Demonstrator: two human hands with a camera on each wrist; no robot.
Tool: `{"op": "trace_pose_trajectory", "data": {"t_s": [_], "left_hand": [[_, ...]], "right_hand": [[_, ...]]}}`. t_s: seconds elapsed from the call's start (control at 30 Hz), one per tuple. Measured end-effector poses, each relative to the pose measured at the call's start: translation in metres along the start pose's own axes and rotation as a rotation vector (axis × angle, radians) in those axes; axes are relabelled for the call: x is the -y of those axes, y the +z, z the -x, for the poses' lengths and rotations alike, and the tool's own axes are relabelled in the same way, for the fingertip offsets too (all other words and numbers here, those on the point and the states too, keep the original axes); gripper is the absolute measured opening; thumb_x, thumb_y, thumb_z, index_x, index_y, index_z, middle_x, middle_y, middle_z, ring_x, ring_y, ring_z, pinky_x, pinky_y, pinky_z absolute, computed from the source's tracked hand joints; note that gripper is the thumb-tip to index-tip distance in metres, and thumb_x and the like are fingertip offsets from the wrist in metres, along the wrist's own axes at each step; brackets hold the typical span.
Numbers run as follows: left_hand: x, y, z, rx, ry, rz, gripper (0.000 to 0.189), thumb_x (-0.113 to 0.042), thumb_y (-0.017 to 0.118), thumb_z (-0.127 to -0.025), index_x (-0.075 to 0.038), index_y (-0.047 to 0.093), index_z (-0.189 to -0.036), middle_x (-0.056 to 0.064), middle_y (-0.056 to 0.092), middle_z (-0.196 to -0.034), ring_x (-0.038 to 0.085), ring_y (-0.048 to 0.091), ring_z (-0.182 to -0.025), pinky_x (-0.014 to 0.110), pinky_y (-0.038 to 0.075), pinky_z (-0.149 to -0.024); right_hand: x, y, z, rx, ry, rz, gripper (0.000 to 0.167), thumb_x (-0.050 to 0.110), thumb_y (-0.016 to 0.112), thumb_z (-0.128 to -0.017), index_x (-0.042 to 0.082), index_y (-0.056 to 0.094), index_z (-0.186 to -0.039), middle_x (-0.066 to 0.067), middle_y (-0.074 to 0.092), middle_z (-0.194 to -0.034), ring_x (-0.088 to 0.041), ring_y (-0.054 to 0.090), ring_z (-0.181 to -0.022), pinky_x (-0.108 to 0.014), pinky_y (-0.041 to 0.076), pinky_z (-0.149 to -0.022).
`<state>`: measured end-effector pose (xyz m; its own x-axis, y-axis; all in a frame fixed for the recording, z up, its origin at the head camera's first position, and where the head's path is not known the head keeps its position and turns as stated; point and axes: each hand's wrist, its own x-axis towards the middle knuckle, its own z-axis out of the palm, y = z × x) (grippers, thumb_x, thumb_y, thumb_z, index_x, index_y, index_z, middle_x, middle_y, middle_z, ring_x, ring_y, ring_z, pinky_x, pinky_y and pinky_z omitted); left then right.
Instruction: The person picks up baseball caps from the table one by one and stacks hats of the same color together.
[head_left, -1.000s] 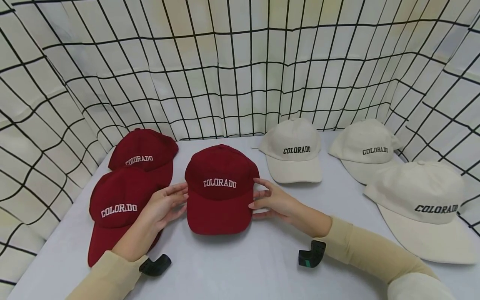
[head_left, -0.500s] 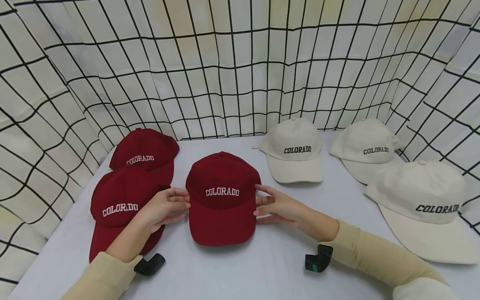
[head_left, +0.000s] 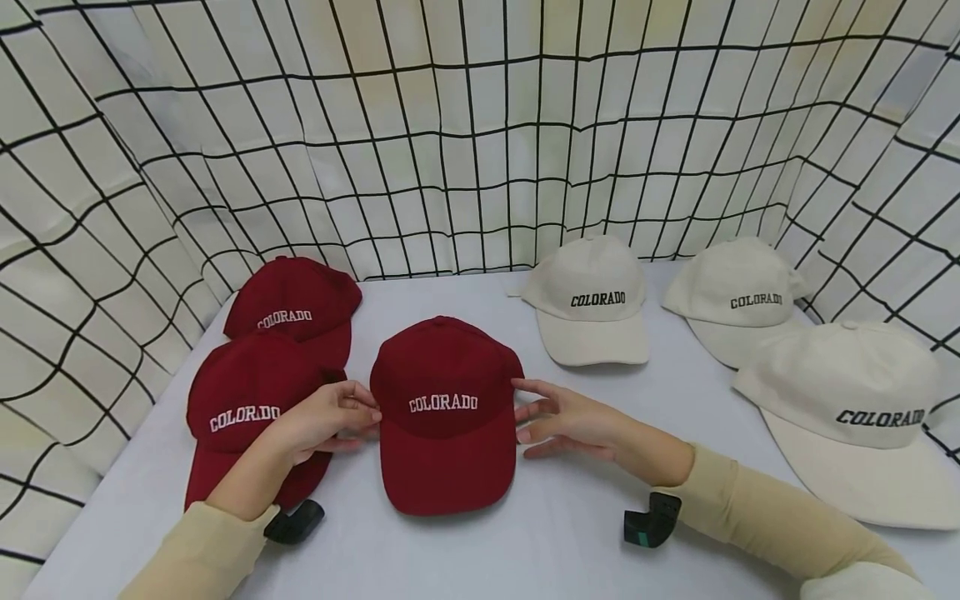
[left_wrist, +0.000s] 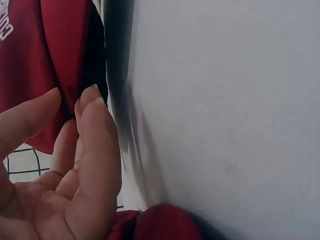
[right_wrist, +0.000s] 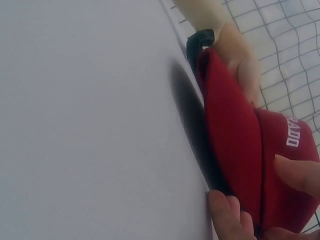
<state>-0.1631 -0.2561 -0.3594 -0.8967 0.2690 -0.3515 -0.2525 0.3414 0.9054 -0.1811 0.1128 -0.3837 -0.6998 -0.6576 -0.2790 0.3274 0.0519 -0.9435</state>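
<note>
A red baseball cap (head_left: 450, 417) with white COLORADO lettering faces me in the middle, brim toward me. My left hand (head_left: 326, 423) pinches its left edge; in the left wrist view the thumb lies in front of the red fabric (left_wrist: 70, 35) and the fingers behind. At the cap's right side my right hand (head_left: 577, 425) has its forefinger touching the crown, while its thumb sits just off the brim. Under the brim (right_wrist: 232, 130) a dark shadow shows in the right wrist view. Whether the crown rests on the table is hard to tell.
Two more red caps overlap at the left, one behind (head_left: 296, 292) and one nearer (head_left: 247, 392), partly behind my left hand. Three cream caps stand at the right: one centre-back (head_left: 588, 283), one farther right (head_left: 735, 287), one in front (head_left: 847, 392). Black-checked white cloth (head_left: 480, 150) encloses the white table (head_left: 450, 558).
The middle red cap has come down and toward me, with both hands following. My right hand has slid slightly right, and its thumb has come off the brim. The other caps have stayed put.
</note>
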Motion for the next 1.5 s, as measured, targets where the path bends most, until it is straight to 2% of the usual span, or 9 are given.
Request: {"op": "trace_pose_trajectory", "data": {"t_s": [0.2,0.33,0.83,1.2,1.5], "left_hand": [[0.0,-0.002,0.001,0.014,-0.018,-0.053,0.011,-0.011,0.062,-0.1,-0.003,0.058,-0.107,0.0,0.071,-0.091,0.013,0.067,-0.083,0.033,0.059,-0.073],[-0.001,-0.004,0.002,0.03,-0.013,-0.09,0.011,-0.014,0.061,-0.101,-0.003,0.063,-0.103,0.003,0.072,-0.093,0.014,0.067,-0.081,0.033,0.059,-0.072],[-0.006,-0.007,0.005,0.04,-0.013,-0.152,0.023,-0.016,0.058,-0.102,0.003,0.068,-0.11,0.006,0.071,-0.096,0.015,0.065,-0.08,0.032,0.058,-0.069],[-0.011,-0.011,0.009,0.05,0.0,-0.228,0.03,-0.016,0.057,-0.103,0.008,0.068,-0.117,0.008,0.071,-0.101,0.019,0.066,-0.087,0.04,0.059,-0.079],[-0.01,-0.011,0.01,0.06,-0.001,-0.24,0.031,-0.016,0.057,-0.103,0.008,0.068,-0.118,0.007,0.071,-0.101,0.019,0.066,-0.087,0.037,0.059,-0.076]], "right_hand": [[0.001,-0.004,0.002,0.048,0.015,0.009,0.085,0.0,0.067,-0.091,0.002,0.019,-0.161,-0.018,0.056,-0.124,-0.024,0.065,-0.102,-0.046,0.055,-0.095],[-0.001,-0.007,0.001,0.065,0.027,0.029,0.084,0.0,0.067,-0.091,0.001,0.019,-0.161,-0.017,0.058,-0.123,-0.023,0.065,-0.102,-0.045,0.055,-0.094],[0.005,-0.016,-0.003,0.128,0.069,0.121,0.078,0.001,0.062,-0.094,-0.001,0.02,-0.16,-0.016,0.059,-0.121,-0.024,0.068,-0.094,-0.044,0.057,-0.091],[0.011,-0.019,-0.005,0.122,0.107,0.172,0.077,0.005,0.06,-0.093,0.001,0.022,-0.161,-0.013,0.059,-0.121,-0.024,0.068,-0.092,-0.04,0.059,-0.086],[0.011,-0.022,-0.005,0.107,0.086,0.267,0.069,0.008,0.06,-0.097,-0.003,0.028,-0.158,-0.013,0.057,-0.116,-0.021,0.063,-0.087,-0.038,0.059,-0.086]]}}
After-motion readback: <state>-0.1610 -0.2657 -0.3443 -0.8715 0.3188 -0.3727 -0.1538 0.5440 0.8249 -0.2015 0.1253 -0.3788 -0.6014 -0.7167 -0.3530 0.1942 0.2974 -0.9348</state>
